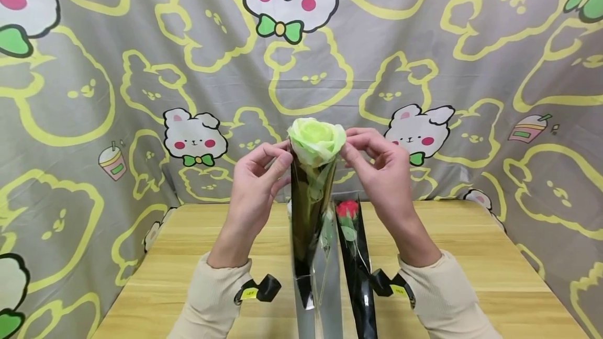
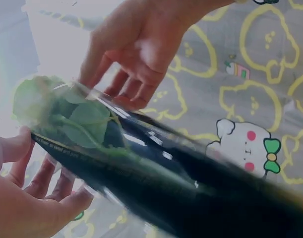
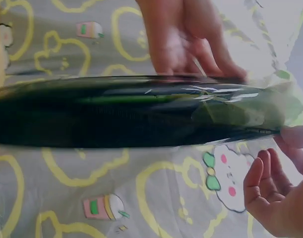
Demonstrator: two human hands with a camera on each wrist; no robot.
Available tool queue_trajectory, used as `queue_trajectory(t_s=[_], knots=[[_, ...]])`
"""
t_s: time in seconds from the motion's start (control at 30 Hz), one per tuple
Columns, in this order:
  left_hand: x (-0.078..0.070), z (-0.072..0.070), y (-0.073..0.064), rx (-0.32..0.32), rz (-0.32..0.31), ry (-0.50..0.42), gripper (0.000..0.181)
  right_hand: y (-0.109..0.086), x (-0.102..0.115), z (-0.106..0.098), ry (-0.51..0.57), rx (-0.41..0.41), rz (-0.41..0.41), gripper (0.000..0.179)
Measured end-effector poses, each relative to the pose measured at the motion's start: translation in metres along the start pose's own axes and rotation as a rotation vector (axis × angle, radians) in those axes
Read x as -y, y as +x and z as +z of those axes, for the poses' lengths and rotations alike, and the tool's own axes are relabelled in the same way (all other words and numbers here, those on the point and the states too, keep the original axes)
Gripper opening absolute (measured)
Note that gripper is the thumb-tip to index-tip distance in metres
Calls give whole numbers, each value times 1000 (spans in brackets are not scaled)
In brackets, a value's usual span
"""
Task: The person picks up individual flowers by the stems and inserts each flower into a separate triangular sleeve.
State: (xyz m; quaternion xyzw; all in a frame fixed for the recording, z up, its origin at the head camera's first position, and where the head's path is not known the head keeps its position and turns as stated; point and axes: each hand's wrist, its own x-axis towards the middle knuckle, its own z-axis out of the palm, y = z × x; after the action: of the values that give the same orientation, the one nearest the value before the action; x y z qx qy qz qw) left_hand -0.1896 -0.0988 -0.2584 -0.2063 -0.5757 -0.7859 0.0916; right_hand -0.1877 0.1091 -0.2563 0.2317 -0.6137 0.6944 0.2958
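Note:
A pale green artificial rose stands upright in a black wrapping sleeve with a clear front. My left hand pinches the sleeve's upper left edge between thumb and forefinger, just below the bloom. On the opposite side my right hand pinches the upper right edge close to the petals. Both wrist views show the sleeve stretched between the hands; its clear face reveals green leaves and a stem. In the right wrist view the rose's bloom shows at the sleeve's mouth.
Behind the held rose, a red rose in a black sleeve lies on the wooden table. Beside it lies a grey wrapping sleeve, partly hidden. A grey cartoon-patterned cloth hangs around the table.

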Motion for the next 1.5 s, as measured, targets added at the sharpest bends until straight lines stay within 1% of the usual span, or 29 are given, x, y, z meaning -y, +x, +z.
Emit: queue_trajectory(t_s=[0.17, 0.27, 0.33, 0.4, 0.47, 0.53, 0.63, 0.7, 0.83, 0.87, 1.0, 1.17, 1.3, 1.33, 1.43, 1.5], knots=[[0, 0, 0, -13, 14, -16, 26, 2, 2, 1, 17, -15, -34, 9], [-1, 1, -1, -18, 50, -34, 27, 5, 5, 1, 27, -33, -56, 9], [-4, 3, -1, -32, 79, -48, 27, 7, 8, 0, 32, -37, -66, 10], [-6, 5, -1, -40, 111, -63, 26, 9, 11, 0, 25, -25, -70, 12], [-9, 7, 0, -39, 129, -65, 24, 10, 13, 0, 7, 18, -57, 13], [-10, 8, 1, -31, 133, -58, 24, 10, 14, 1, -6, 42, -41, 14], [-10, 9, 2, -46, 138, -48, 25, 11, 15, 2, -1, 13, -46, 12], [-9, 13, 2, -42, 138, -29, 25, 11, 15, 3, 1, -1, -47, 11], [-6, 18, 1, -27, 160, -7, 21, 11, 14, 4, -9, 15, -37, 10], [-6, 19, 1, -30, 169, -8, 21, 11, 14, 4, -8, 14, -39, 10], [-8, 17, 1, -68, 200, -32, 22, 11, 14, 1, 12, -31, -64, 8], [-7, 17, 1, -33, 204, 26, 20, 10, 15, 2, 9, 0, -61, 9], [-8, 16, 1, -44, 210, 21, 20, 10, 14, 0, 12, -6, -70, 11], [-9, 16, 1, -46, 212, 22, 20, 10, 14, 0, 7, -6, -66, 11], [-11, 17, 2, -27, 218, 46, 18, 8, 14, -1, -2, 18, -32, 10], [-13, 18, 2, -17, 218, 32, 17, 7, 13, -1, -6, 28, -17, 9]])
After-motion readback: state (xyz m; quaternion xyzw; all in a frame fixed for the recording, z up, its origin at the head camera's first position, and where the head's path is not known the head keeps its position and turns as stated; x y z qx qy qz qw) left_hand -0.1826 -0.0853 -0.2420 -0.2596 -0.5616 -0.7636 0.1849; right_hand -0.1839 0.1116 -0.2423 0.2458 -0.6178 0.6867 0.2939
